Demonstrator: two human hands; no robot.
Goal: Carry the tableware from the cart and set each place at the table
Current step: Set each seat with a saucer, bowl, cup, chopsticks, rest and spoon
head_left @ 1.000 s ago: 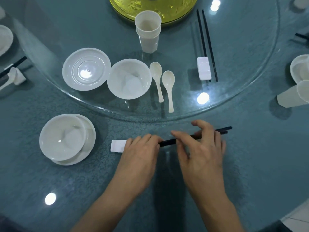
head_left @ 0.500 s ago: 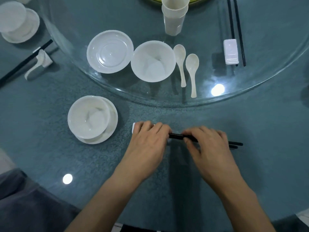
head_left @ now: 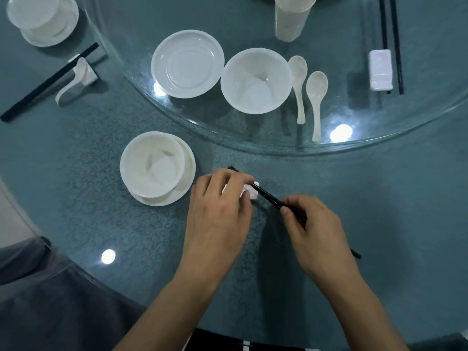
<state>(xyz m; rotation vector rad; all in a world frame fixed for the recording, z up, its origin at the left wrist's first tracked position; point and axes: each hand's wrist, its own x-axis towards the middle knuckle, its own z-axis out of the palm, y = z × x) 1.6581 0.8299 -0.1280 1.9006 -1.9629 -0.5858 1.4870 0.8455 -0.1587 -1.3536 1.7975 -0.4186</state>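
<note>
A pair of black chopsticks (head_left: pixel 268 197) lies slanted across a small white chopstick rest (head_left: pixel 253 191) on the teal table. My left hand (head_left: pixel 219 206) curls over the rest and pinches it, hiding most of it. My right hand (head_left: pixel 312 225) pinches the chopsticks near their middle; their far end (head_left: pixel 355 254) sticks out behind it. A white bowl on a saucer (head_left: pixel 154 165) stands just left of my left hand. On the glass turntable (head_left: pixel 253 145) sit a saucer (head_left: pixel 187 63), a bowl (head_left: pixel 255 81), two spoons (head_left: pixel 307 92) and stacked cups (head_left: pixel 291 17).
Another rest with chopsticks (head_left: pixel 381 69) lies on the turntable at the right. At the far left there is a set place with bowl on saucer (head_left: pixel 41 20), chopsticks (head_left: pixel 48 81) and a spoon on a rest (head_left: pixel 76 81). A grey chair (head_left: pixel 50 300) is at lower left.
The chopsticks have turned from lying level to slanting, with their tips over the rest. Both hands and the rest shifted with them, and my view moved closer and to the left.
</note>
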